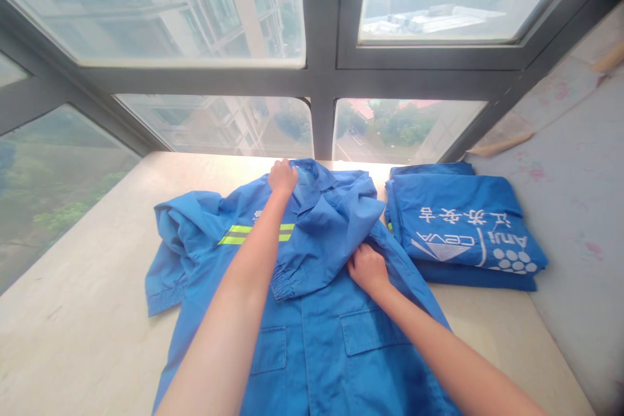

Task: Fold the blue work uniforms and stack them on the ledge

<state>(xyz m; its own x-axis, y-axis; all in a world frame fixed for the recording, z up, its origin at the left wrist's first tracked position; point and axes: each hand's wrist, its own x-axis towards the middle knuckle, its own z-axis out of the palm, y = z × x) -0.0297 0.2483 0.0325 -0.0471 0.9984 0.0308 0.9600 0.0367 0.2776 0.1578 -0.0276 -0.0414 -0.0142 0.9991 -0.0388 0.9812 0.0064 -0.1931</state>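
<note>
A blue work jacket (312, 351) lies front up on the pale tabletop, its collar toward the window. Yellow-green and grey reflective tape crosses the chest. The sleeve on the right is folded inward over the front, its elastic cuff near the middle; the left sleeve is bent down beside the body. My left hand (283, 177) is closed on the jacket by the collar. Lower down on the right, my right hand (369, 268) grips the edge of the folded sleeve, its fingertips partly hidden under the cloth.
Folded blue garments (458, 227) with white printed lettering are stacked right of the jacket. Grey-framed windows (322, 78) rise behind the tabletop (73, 312). On the right stands a wall (580, 221) with peeling floral paper.
</note>
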